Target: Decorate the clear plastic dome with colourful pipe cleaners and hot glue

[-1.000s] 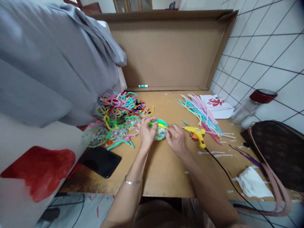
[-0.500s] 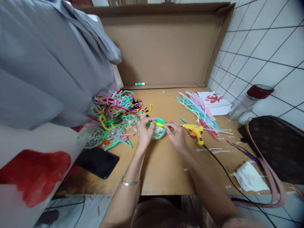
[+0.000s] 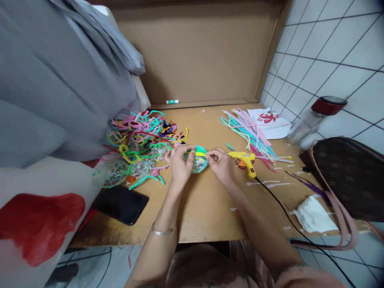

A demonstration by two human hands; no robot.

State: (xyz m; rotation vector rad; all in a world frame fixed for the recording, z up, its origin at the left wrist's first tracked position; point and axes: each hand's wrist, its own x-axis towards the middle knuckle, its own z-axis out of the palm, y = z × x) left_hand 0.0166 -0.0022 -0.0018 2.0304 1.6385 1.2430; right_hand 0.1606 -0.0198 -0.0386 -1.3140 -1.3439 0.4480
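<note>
Between my hands is a small round see-through piece (image 3: 199, 165) edged with turquoise and green pipe cleaner. A yellow pipe cleaner (image 3: 200, 153) lies across its upper part. My left hand (image 3: 181, 162) grips the round piece at its left side, thumb along the edge. The fingers of my right hand (image 3: 220, 163) are pinched together at the right end of the yellow pipe cleaner. Just right of that hand lies a yellow hot glue gun (image 3: 245, 160), its nozzle pointing toward the knuckles.
Tangled pipe cleaners (image 3: 141, 132) are heaped at left, near a black phone (image 3: 121, 205). Straight pipe cleaners (image 3: 249, 130) lie at back right beside a paper with a red drawing (image 3: 268, 117). A glass bottle (image 3: 310, 122), brown bag (image 3: 351, 180), crumpled tissue (image 3: 315, 215) and black cord (image 3: 282, 204) occupy the right.
The whole view has shifted slightly, so the table sits a little higher in the picture. Both hands keep nearly the same hold on the round piece and the yellow pipe cleaner.
</note>
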